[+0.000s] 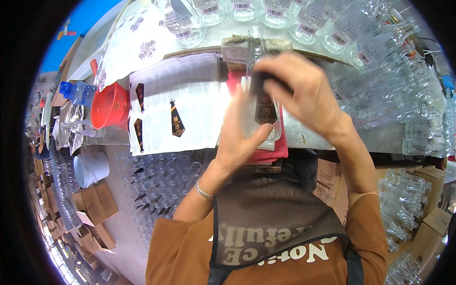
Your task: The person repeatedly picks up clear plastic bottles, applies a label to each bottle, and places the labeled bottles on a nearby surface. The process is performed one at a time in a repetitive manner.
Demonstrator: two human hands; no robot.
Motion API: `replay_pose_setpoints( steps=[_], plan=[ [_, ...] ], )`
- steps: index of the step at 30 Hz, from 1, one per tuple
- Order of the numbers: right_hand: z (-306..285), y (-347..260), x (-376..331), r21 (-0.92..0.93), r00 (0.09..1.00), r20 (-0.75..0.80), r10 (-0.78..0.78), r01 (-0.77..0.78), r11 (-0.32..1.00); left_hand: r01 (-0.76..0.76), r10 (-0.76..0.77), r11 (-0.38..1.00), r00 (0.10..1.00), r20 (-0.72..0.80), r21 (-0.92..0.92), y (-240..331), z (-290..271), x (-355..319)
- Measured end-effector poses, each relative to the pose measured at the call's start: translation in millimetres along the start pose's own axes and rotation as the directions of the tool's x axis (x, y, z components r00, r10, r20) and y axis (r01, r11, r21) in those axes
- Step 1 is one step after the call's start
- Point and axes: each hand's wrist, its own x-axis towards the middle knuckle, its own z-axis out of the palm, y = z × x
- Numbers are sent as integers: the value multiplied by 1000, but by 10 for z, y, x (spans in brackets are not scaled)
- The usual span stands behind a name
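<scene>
A clear glass bottle (257, 45) lies in front of me on a red cloth (270, 156), its neck pointing away and resting on a folded, worn cloth (236, 47). On its body sits a dark, tie-shaped label (266, 110). My left hand (237, 133) is closed around the bottle's left side, thumb across its lower end. Over the label's upper part, my right hand (304, 88) grips a dark, flat piece (259, 84), blurred by motion; its kind is unclear. To the left lies a white sheet (199, 102) bearing several tie-shaped labels (177, 119).
Bottles with printed back labels (275, 14) line the table's far side, and more bottles lie piled at right (380, 99). A red bowl (110, 105) and a blue-capped plastic bottle (78, 92) are at left. Several bottles (161, 178) stand on the floor near a white bucket (91, 169).
</scene>
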Motion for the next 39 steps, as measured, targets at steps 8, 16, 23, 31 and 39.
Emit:
replay_pose_setpoints(
  steps=[8, 16, 23, 31, 39],
  plan=[
    [-68, 375, 234, -161, 973, -213, 84, -120, 980, 32, -33, 999, 999, 10, 25, 85, -28, -2],
    [-62, 338, -160, 461, 822, -172, 543, -420, 782, -266, 286, 736, 956, 70, 623, 338, -190, 447],
    [38, 257, -599, 665, 682, -97, 725, -497, 557, -267, 299, 666, 951, 79, 697, 385, -202, 618],
    [58, 227, -734, 730, 655, -42, 754, -495, 471, -258, 233, 625, 962, 139, 737, 448, -248, 660],
    [99, 250, -414, 515, 832, -131, 539, -407, 754, -165, 166, 869, 985, 39, 466, 319, -197, 484]
  ],
)
